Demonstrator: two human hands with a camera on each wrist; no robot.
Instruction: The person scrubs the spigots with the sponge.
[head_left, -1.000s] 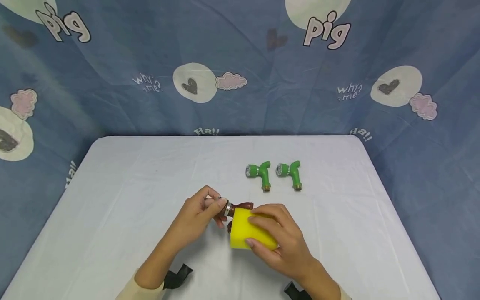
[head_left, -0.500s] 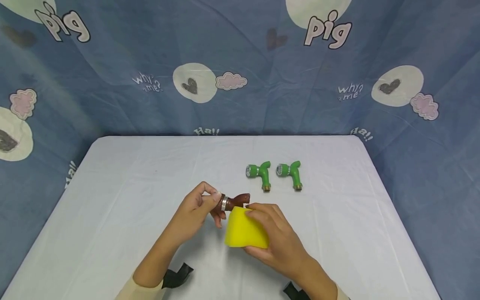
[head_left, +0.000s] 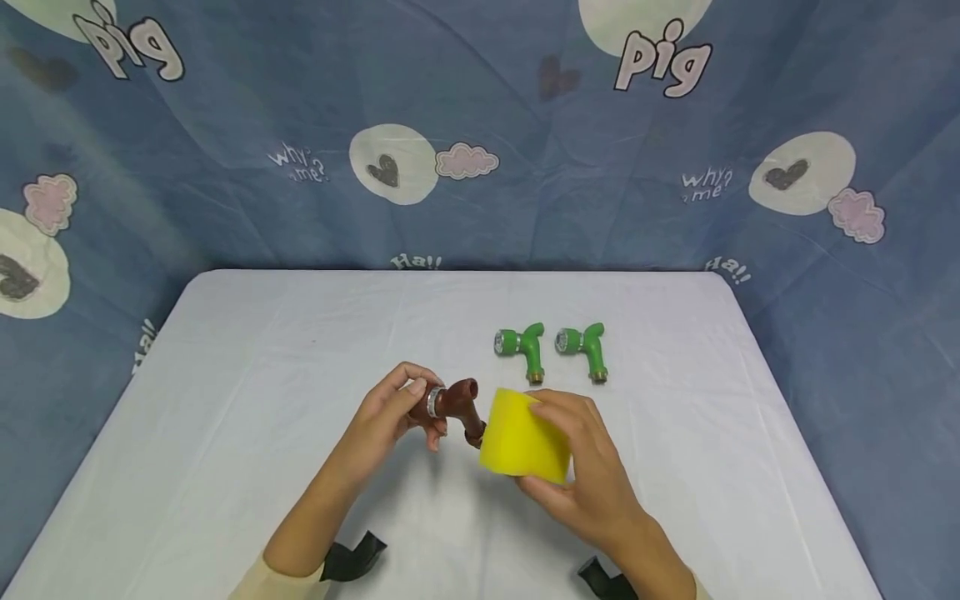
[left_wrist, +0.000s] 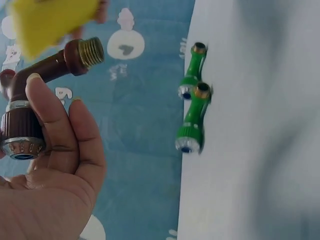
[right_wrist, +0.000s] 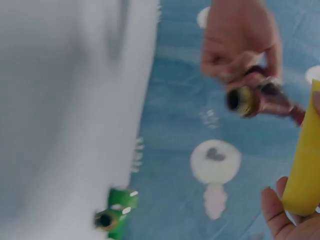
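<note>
A brown plastic tap [head_left: 453, 402] with a silver ring is in my left hand [head_left: 392, 410], fingers and thumb around its ridged knob. In the left wrist view, its brass threaded end [left_wrist: 91, 52] points away from the palm. My right hand [head_left: 585, 450] grips a yellow sponge [head_left: 521, 437] between thumb and fingers, to the right of the tap. The sponge's near edge overlaps the tap's threaded end in the head view. Both things are held above the white table [head_left: 300, 350].
Two green taps [head_left: 531, 352] of similar shape lie side by side on the table, beyond the hands. Black pieces [head_left: 356, 557] show at both wrists. A printed blue cloth [head_left: 480, 225] hangs around the back and sides of the table.
The left hand has turned the brown tap, so its spout end now faces up and its threaded end shows. The right hand has drawn the sponge rightward off the tap, after moving slightly left.
</note>
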